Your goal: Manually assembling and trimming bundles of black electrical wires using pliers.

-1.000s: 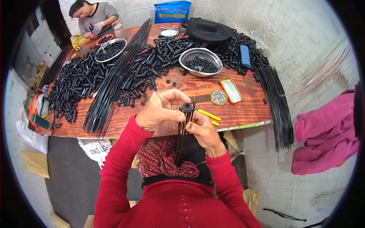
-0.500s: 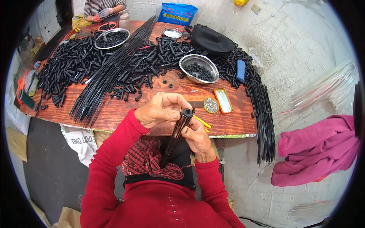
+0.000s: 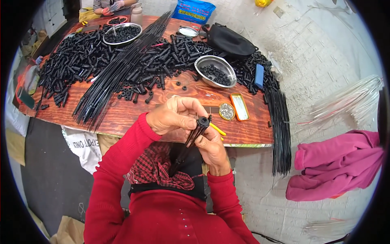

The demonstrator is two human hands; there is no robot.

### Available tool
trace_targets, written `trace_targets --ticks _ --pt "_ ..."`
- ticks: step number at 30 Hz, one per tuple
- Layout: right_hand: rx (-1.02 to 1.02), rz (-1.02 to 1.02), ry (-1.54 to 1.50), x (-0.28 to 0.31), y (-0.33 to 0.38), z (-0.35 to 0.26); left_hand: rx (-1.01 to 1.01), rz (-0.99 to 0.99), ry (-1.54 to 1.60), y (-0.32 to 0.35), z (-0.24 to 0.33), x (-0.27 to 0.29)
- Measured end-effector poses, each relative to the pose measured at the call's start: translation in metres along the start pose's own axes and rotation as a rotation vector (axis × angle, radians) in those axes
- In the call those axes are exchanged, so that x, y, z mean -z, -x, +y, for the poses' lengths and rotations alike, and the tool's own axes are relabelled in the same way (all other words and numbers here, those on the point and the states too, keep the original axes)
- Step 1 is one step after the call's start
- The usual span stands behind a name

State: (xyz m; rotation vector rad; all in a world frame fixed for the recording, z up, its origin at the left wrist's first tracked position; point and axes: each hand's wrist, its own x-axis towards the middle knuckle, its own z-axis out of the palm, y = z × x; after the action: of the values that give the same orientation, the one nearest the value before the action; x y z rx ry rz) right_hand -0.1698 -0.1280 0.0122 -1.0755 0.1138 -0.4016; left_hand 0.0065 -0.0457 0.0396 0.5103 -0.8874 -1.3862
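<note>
In front of my lap I hold what looks like a black umbrella frame, a slim bundle of ribs with a round hub at its upper end, tilted down toward my lap. My right hand is closed around it just below the hub, thumb pressed against the ribs. At the hub's left side is my left hand, thumb and forefinger curled in a pinch; what lies between them is hidden. A thin upright wire stands by the hub near the left forefinger. Behind the hands lies a yellow-handled tool, partly covered.
On the wooden table are a round tin of small metal bits, an orange-rimmed box, a steel bowl of black rings, heaped black tubes and long black rods. Across it, a gloved person works.
The view has shifted slightly. Both hands keep nearly the same hold on the umbrella frame, with the left fingers still at its hub.
</note>
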Motion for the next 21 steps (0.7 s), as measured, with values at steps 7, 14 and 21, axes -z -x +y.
trace_targets --ticks 7,14,21 --pt "0.015 -0.023 -0.005 -0.008 0.003 0.002 -0.017 -0.043 -0.008 0.003 0.008 -0.004" --pt "0.032 0.067 0.038 -0.021 0.001 0.000 0.010 -0.002 -0.061 0.003 0.016 -0.004" --pt "0.111 0.198 0.091 -0.035 -0.018 0.011 -0.119 0.413 -0.477 0.024 0.029 0.001"
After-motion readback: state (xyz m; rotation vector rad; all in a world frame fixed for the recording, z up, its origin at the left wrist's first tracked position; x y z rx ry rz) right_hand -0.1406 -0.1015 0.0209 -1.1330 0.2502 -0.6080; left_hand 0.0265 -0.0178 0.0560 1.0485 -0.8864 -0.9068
